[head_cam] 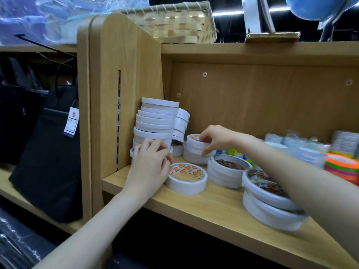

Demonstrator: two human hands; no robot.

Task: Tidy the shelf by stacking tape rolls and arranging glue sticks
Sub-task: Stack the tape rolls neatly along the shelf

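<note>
Against the left wall of the wooden shelf (223, 208) stands a tall stack of white tape rolls (156, 121), a little uneven, and every other place below is given from this stack. At its foot is the left hand (149, 164), fingers curled around the lowest rolls; they look to be pinching the edge of the bottom roll, though the exact hold is hidden by the hand itself. Just right of that hand, near the stack's base, a single tape roll (186, 178) lies flat on the board, its orange and white label facing up. Behind the stack and slightly to its right leans a second, shorter column of rolls (181, 123), tilted against the back panel. Farther right of the stack, the right hand (215, 137) grips the top roll of a low pile (196, 152), thumb on the near side and fingers curled over the far rim. Right of that pile sits another low stack of rolls (225, 171), and nearer the shelf's front edge a larger pair of rolls (272, 202), blurred. Well to the right of the tall stack are neon tape rolls (342, 166) and clear packets (303, 146), too blurred to identify. Above the stack, on the top board, rests a woven basket (174, 24). Left of the stack, beyond the side panel, hangs a black bag (48, 162) with a price tag (71, 122).
</note>
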